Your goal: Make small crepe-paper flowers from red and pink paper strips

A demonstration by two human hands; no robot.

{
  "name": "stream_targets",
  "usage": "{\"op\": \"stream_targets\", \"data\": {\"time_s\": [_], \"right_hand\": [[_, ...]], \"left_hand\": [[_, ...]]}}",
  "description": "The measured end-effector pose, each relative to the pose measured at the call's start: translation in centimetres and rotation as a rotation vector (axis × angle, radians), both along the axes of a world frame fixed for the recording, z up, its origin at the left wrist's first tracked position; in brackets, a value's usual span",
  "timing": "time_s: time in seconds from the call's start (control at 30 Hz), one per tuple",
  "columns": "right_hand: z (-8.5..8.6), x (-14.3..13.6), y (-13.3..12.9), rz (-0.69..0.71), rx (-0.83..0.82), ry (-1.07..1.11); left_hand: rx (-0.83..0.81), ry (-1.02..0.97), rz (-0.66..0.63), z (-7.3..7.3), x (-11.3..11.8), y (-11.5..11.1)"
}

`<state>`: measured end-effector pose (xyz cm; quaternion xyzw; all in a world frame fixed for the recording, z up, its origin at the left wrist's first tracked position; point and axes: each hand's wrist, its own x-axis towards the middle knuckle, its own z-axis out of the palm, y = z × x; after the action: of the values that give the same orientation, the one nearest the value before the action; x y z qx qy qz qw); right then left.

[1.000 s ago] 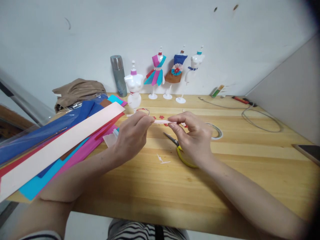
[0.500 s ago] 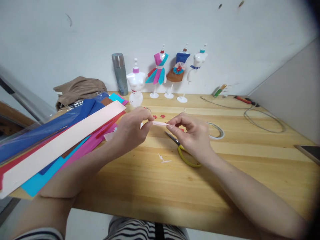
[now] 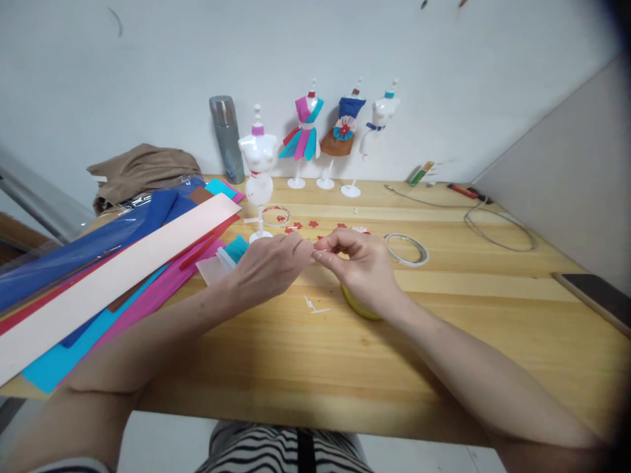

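My left hand (image 3: 276, 264) and my right hand (image 3: 365, 266) meet over the middle of the wooden table. Both are closed, fingertips nearly touching, on a thin pale pink strip (image 3: 319, 249) that barely shows between them. Under my right hand lie scissors, of which only the yellow handle (image 3: 362, 307) shows. Small red flower pieces (image 3: 313, 224) are scattered behind the hands. White scraps (image 3: 315, 306) rest on the wood in front of them. A white dress form (image 3: 259, 154) with a pink collar stands behind my left hand.
Coloured sheets (image 3: 123, 276) cover the left side. Three more forms (image 3: 345, 144) and a flask (image 3: 227, 141) stand along the wall. A tape roll (image 3: 407, 249), a cable (image 3: 493, 223) and a phone (image 3: 596, 299) lie to the right.
My hands have come together, and the pink strip stretched between them is now mostly hidden. My left hand has turned with its back upward. The view has shifted slightly.
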<state>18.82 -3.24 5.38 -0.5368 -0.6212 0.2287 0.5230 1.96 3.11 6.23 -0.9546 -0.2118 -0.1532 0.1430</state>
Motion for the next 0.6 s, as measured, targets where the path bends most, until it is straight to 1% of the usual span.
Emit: {"op": "stream_targets", "data": {"time_s": [0.07,0.27,0.43,0.6], "right_hand": [[0.1,0.1,0.1,-0.006,-0.002,0.009],[0.2,0.5,0.7,-0.022,-0.052,-0.008],[-0.7,1.0,1.7,0.021,-0.140,0.050],[-1.6,1.6,2.5,0.080,-0.211,0.121]], "left_hand": [[-0.034,0.030,0.021,0.2,-0.1,0.1],[-0.060,0.045,0.010,0.8,-1.1,1.3],[-0.151,0.080,-0.020,0.6,-1.5,2.3],[-0.290,0.080,-0.045,0.3,-1.4,2.7]]}}
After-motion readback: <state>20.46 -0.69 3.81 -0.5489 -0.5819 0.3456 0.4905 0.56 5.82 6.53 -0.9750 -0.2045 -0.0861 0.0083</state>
